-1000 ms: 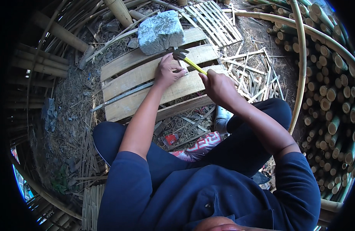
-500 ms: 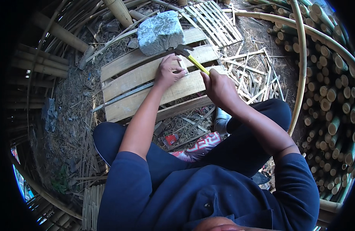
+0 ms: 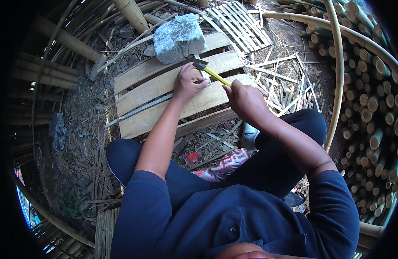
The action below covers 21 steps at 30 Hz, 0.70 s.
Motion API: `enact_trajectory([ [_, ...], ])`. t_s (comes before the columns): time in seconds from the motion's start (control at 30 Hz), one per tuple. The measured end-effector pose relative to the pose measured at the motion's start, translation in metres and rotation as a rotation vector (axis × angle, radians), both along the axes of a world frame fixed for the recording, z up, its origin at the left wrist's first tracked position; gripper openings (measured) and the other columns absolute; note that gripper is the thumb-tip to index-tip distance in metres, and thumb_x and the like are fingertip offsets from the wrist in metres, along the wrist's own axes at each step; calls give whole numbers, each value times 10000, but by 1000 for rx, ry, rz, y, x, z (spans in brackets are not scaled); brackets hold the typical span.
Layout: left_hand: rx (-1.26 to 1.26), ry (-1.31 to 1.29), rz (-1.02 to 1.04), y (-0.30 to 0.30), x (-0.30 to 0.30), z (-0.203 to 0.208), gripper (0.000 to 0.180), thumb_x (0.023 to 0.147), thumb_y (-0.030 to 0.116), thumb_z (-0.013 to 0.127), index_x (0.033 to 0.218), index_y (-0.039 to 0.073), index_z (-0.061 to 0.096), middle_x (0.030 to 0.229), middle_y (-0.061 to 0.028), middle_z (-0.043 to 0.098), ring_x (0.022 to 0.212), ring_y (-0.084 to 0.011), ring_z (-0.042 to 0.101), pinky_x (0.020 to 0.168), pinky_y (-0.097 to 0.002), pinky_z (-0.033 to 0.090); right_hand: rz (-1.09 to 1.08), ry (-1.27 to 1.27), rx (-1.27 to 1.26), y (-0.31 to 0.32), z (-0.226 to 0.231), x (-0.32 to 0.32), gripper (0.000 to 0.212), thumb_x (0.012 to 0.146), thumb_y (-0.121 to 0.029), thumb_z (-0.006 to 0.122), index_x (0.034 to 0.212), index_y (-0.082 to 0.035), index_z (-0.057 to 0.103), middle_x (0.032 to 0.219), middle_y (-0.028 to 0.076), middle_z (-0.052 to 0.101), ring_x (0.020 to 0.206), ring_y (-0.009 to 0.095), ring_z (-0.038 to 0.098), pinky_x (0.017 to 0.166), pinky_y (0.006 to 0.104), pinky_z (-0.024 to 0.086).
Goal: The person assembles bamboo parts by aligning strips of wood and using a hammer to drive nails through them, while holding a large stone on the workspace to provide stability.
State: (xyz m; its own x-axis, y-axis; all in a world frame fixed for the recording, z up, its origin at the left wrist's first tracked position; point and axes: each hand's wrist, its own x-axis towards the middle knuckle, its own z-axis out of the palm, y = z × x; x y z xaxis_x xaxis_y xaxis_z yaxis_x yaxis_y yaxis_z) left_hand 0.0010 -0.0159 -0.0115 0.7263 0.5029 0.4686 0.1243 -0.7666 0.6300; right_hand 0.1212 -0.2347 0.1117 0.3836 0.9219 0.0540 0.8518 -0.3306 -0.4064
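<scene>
My right hand [image 3: 245, 97] is closed round the yellow handle of a hammer [image 3: 217, 77]. Its dark head is down beside the fingers of my left hand [image 3: 190, 83], close to the stone block. That left hand rests on the slatted wooden platform [image 3: 151, 90], its fingers curled and pinched at a pale wooden strip [image 3: 204, 74] that runs out from under the hammer head. A long thin strip [image 3: 138, 110] lies across the boards and passes under my left hand. Whether a nail is between the fingers cannot be made out.
A rough grey stone block [image 3: 180, 38] sits on the platform's far edge. Behind it lies a slatted panel [image 3: 237, 26]. Loose sticks [image 3: 289, 86] cover the ground to the right, beside stacked bamboo poles [image 3: 367, 112]. A red packet [image 3: 193, 158] lies between my legs.
The hammer head has come down and to the left, nearer my left hand, with my right hand lowered slightly. My left hand stays at the strip.
</scene>
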Motion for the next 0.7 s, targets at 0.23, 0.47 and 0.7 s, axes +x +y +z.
enact_trajectory([
  [0.23,46,-30,-1,-2,1,4,159,684,192,886,711,84,772,1128,-67,673,1197,-293,594,1007,-383,487,30,-66,-60,-1,-7,2,411,1039,-367,519,808,-32,582,586,172,630,531,374,645,491,488,501],
  [0.47,-183,-115,58,-8,2,7,184,662,164,891,702,60,745,1086,-118,669,1130,-299,619,943,-378,518,29,-52,-28,2,2,-4,412,1037,-364,522,801,-34,597,590,175,635,539,373,653,498,483,507],
  [0.7,-51,-55,-21,-6,-1,10,148,671,145,878,722,77,757,1090,-81,671,1081,-264,629,923,-365,513,32,-28,-9,4,4,-4,408,1037,-342,520,797,-22,603,595,192,631,544,392,648,514,498,513],
])
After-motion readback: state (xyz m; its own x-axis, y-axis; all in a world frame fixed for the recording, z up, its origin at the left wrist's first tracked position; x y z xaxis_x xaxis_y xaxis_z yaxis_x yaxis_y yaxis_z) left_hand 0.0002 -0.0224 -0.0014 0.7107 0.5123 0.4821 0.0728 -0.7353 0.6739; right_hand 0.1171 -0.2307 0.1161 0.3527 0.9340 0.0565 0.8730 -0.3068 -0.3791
